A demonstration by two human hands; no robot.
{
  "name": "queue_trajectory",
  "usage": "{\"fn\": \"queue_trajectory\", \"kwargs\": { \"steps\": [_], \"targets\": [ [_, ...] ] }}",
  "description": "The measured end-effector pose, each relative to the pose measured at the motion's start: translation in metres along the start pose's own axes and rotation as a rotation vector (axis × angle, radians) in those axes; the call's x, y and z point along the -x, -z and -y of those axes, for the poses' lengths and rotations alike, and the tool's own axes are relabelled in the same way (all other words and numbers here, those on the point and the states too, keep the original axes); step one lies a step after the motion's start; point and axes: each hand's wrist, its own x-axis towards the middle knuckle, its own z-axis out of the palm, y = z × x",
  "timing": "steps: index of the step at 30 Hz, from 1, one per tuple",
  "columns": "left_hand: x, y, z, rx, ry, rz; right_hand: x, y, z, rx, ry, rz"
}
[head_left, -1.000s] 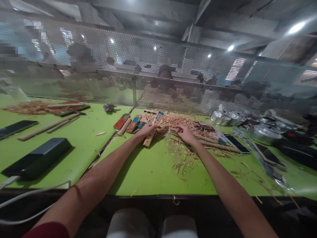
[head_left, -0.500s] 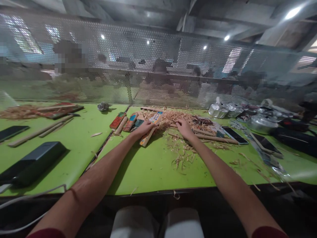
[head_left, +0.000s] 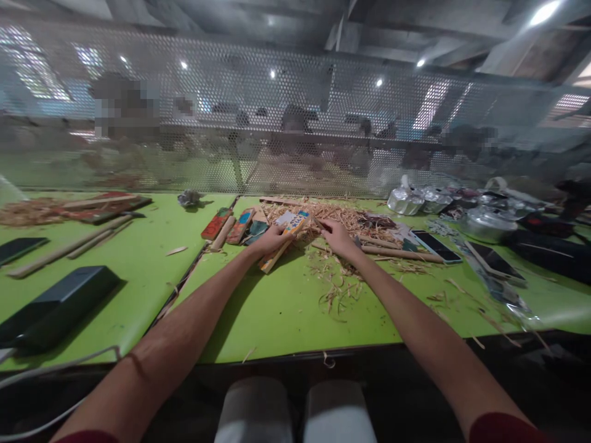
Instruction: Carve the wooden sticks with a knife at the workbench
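My left hand (head_left: 272,240) is closed around a flat wooden block (head_left: 277,253) with a colourful patterned face, holding it slanted above the green table (head_left: 258,326). To its right, my right hand (head_left: 339,237) is closed, fingertips pointing left near the block's upper end. What it grips is too small and blurred to name. Curly wood shavings (head_left: 344,215) are heaped just behind both hands. Left of the block lie a second painted block (head_left: 241,226), a red and green block (head_left: 217,223) and a short wooden stick (head_left: 223,234).
A phone (head_left: 436,246) and a wooden rod (head_left: 401,255) lie at the right, with foil-like silver objects (head_left: 406,200) behind. At the left are a dark box-shaped device (head_left: 60,304) with a cable and long sticks (head_left: 69,246). A perforated screen (head_left: 286,166) stands along the back.
My right hand has shifted slightly left, its fingertips closer to the block's upper end. My left hand still holds the block in nearly the same place. The view has tilted a little.
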Motion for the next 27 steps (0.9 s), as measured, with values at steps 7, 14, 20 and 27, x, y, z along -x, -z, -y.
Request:
{"fn": "queue_trajectory", "kwargs": {
  "steps": [7,14,20,27],
  "targets": [
    [0.003,-0.002,-0.003,-0.001,-0.006,0.009,0.003,-0.003,-0.003,0.035,0.135,0.032],
    [0.001,-0.002,0.000,0.006,-0.036,0.004,0.004,-0.006,-0.010,0.081,0.152,0.023],
    [0.000,-0.002,0.000,-0.038,-0.010,-0.011,0.000,-0.008,-0.012,0.100,0.122,-0.071],
    [0.002,-0.003,-0.001,-0.015,0.001,-0.005,-0.001,-0.008,-0.014,0.079,0.046,0.027]
  ]
}}
